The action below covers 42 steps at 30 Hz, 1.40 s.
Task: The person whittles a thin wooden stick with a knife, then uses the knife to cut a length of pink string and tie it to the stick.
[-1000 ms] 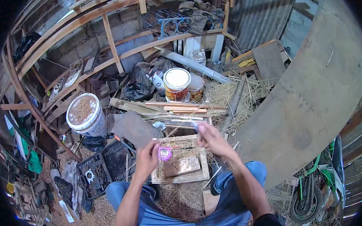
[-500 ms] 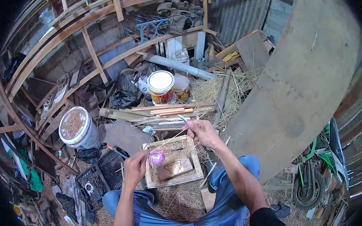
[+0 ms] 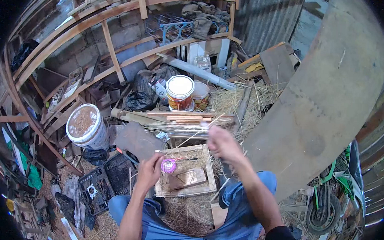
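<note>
Between my hands a thin pale straw stalk [image 3: 185,141] runs slantwise above a shallow wooden frame box [image 3: 186,194]. Its lower end is pinched in my left hand [image 3: 149,172], at the box's left edge. My right hand [image 3: 225,145], blurred by motion, is closed above the box's upper right corner; a small light-coloured object shows at its fingertips, too blurred to name. Inside the box are a round pink item [image 3: 168,165], just right of my left fingers, a brown wooden block [image 3: 187,178] and loose straw.
Beyond the box lie bundled wooden sticks [image 3: 187,117] and a lidded paint bucket [image 3: 180,93]. A white bucket [image 3: 86,126] and a black crate [image 3: 102,182] are at the left. A large board [image 3: 316,105] leans at the right, near a green-framed wheel [image 3: 323,212]. Straw covers the ground.
The view has shifted slightly, moving the surroundings right. My right hand has turned and blurred, and the grey tool-like object seen at its fingers no longer shows clearly. My left hand still pinches the stalk.
</note>
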### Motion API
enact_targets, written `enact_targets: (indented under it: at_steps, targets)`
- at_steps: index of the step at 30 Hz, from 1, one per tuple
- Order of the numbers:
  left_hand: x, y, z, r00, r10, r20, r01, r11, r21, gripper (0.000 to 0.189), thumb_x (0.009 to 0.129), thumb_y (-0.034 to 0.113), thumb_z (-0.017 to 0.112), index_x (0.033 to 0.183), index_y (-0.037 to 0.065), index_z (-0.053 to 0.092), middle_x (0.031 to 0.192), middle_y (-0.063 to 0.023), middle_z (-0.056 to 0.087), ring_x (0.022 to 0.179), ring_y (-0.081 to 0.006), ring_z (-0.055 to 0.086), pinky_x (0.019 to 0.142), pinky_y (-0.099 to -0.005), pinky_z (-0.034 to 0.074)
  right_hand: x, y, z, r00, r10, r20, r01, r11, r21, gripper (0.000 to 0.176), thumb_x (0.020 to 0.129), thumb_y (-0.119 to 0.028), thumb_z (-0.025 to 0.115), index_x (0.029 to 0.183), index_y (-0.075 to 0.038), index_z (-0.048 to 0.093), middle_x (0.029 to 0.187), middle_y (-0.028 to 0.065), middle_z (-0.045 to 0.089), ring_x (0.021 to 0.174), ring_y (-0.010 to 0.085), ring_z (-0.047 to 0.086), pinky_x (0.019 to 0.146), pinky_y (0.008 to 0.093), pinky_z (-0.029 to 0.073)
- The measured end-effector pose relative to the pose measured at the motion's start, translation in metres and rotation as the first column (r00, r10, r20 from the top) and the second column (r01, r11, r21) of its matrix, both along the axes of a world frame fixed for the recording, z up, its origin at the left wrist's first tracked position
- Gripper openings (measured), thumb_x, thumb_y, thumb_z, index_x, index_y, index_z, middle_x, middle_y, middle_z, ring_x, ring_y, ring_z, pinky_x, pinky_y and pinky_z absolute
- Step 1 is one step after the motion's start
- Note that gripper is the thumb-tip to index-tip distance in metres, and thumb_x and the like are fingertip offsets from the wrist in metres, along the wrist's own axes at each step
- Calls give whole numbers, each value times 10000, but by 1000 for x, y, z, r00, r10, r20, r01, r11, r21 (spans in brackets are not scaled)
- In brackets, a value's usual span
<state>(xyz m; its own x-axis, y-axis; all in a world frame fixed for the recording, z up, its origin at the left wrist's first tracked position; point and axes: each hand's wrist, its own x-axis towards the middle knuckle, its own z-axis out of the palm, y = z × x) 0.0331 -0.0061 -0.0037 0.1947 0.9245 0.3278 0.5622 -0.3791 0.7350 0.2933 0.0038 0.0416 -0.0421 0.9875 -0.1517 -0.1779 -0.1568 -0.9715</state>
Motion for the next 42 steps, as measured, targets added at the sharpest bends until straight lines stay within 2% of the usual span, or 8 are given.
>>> enact_targets:
  at_steps: [5, 12, 14, 17, 23, 33, 35, 42]
  targets:
    - [-1, 3, -3, 995, -83, -45, 87, 992, 90, 106, 874, 62, 584, 949, 14, 641, 807, -183, 651, 670, -330, 645, 593, -346, 484, -8, 15, -30, 974, 199, -105, -193, 979, 63, 384, 969, -359, 500, 1084, -1, 580, 620, -61, 385, 467, 33, 307, 394, 189, 232]
    - [-24, 4, -11, 994, -109, -28, 109, 994, 3, 108, 877, 76, 585, 947, 23, 648, 748, -169, 636, 595, -269, 629, 557, -333, 465, 44, 22, -11, 999, 37, 16, -37, 999, 35, 387, 976, -368, 480, 1013, 5, 577, 591, -62, 374, 446, 21, 290, 378, 185, 205]
    - [-32, 4, -10, 995, -81, -61, 79, 996, -39, 106, 878, 79, 586, 946, 31, 652, 732, -165, 633, 576, -265, 621, 544, -335, 459, 65, 27, -8, 955, -290, -69, 292, 956, 23, 395, 984, -362, 455, 1044, 11, 575, 587, -75, 372, 437, 21, 290, 373, 187, 226]
    - [-29, 4, -11, 996, 78, -34, -78, 997, 18, 93, 866, 60, 583, 921, 43, 656, 707, -157, 627, 579, -298, 617, 541, -358, 465, 61, 18, 6, 988, -155, 9, 153, 983, 102, 365, 987, -371, 424, 1095, -46, 550, 591, -87, 359, 439, 19, 276, 366, 184, 208]
    - [25, 5, -14, 998, 30, -54, -14, 961, 277, 96, 847, 22, 591, 939, 35, 614, 807, -173, 638, 693, -358, 627, 591, -408, 494, -45, -5, -22, 927, 323, -190, -326, 945, 13, 431, 955, -390, 510, 1241, -68, 521, 594, -76, 389, 467, 27, 316, 392, 177, 243]
    - [7, 7, -25, 991, -6, -136, 61, 914, 400, 179, 755, 3, 641, 913, 67, 588, 802, -121, 646, 695, -322, 638, 577, -394, 497, -26, 12, -29, 989, 120, 83, -120, 993, -5, 410, 959, -360, 521, 1037, 35, 596, 630, -18, 480, 424, 25, 319, 372, 193, 211]
    - [-2, 5, -22, 983, 18, -185, 54, 925, 376, 191, 736, -19, 634, 900, 68, 591, 807, -109, 655, 718, -311, 646, 596, -388, 508, -8, 18, -31, 979, 165, -117, -165, 986, 6, 407, 963, -351, 516, 1040, 45, 570, 616, -34, 436, 429, 24, 288, 370, 199, 197]
    - [-24, 8, -21, 965, 11, -260, 95, 916, 390, 168, 728, -39, 612, 862, 61, 596, 791, -118, 647, 708, -305, 637, 599, -391, 498, 17, 18, -33, 995, 94, -41, -96, 993, -75, 400, 954, -345, 533, 1049, 42, 561, 614, -51, 404, 443, 15, 269, 376, 191, 192]
